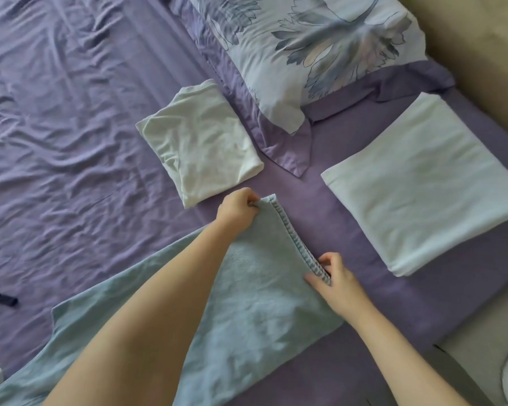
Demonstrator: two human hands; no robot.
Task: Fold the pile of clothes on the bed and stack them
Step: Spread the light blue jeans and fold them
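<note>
From the head camera: a light blue towel [247, 303] spread on the purple bed sheet [71, 142], long axis running from the lower left corner up toward the centre, stitched short edge at the far end slanting from upper left to lower right. Left hand [238, 209] pinching the far corner of that edge with curled fingers, right hand [335, 282] pinching the near corner between thumb and fingers. Beyond the towel, a folded white garment [200, 142] left of the floral pillow [320, 54], a folded white towel [414, 186] well apart at right.
</note>
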